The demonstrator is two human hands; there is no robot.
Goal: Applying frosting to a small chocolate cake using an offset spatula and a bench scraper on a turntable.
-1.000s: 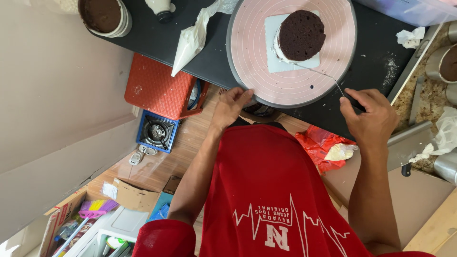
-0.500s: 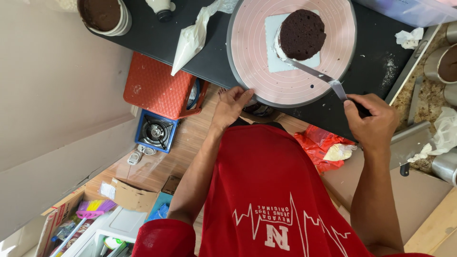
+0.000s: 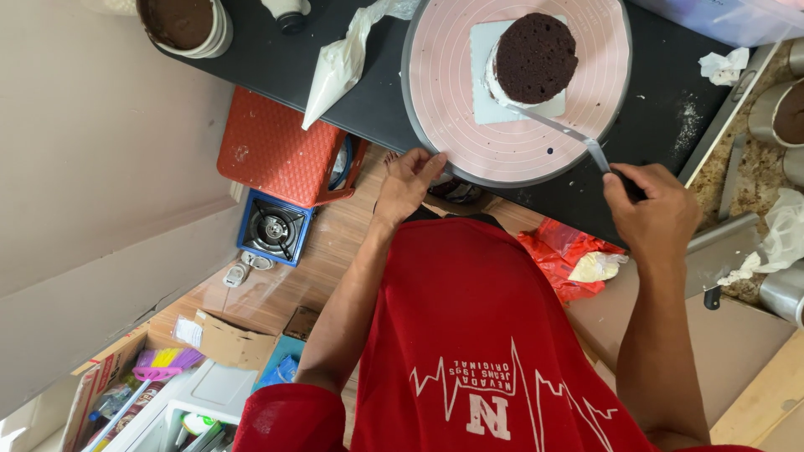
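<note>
white piping bag (image 3: 339, 67) on black table (image 3: 276, 63), red stool (image 3: 280, 151) & blue camp stove (image 3: 272, 228) on floor.

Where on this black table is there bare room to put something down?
The black table is bare between the brown-filled bowl and the piping bag, and between the turntable and the crumpled tissue. It is crowded at the near edge, where the left hand touches the turntable and the right hand holds the spatula.
</note>
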